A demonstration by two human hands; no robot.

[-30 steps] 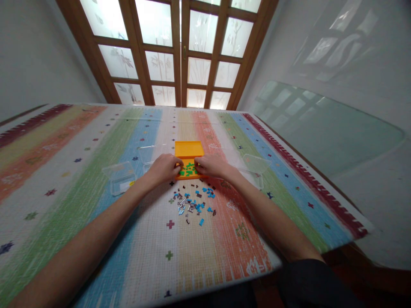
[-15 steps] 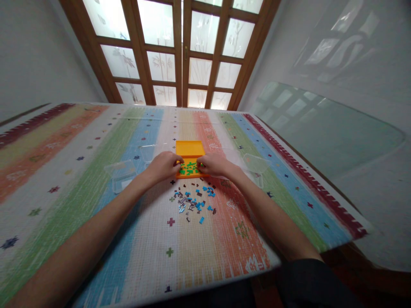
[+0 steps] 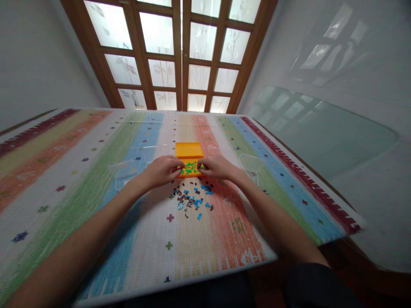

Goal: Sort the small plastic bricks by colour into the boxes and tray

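An orange case (image 3: 189, 149) lies opened out on the table, with several small green pieces (image 3: 189, 167) in its near half. At the left side of that half is my left hand (image 3: 165, 170), its fingers pinched together. My right hand (image 3: 215, 166) is at the right side, fingers also closed. Whatever either hand grips is too small to make out. Nearer to me, a loose pile of blue and dark brown pieces (image 3: 192, 200) is spread on the cloth.
A striped cloth (image 3: 154, 231) covers the table. Clear plastic boxes stand left (image 3: 123, 170) and right (image 3: 252, 162) of the case, with another clear container (image 3: 149, 152) behind my left hand. Wooden glazed doors (image 3: 182, 55) rise beyond the table's far edge.
The view has shifted slightly. My left hand has moved a little down toward the near edge of the case. My right hand stays at the right side.
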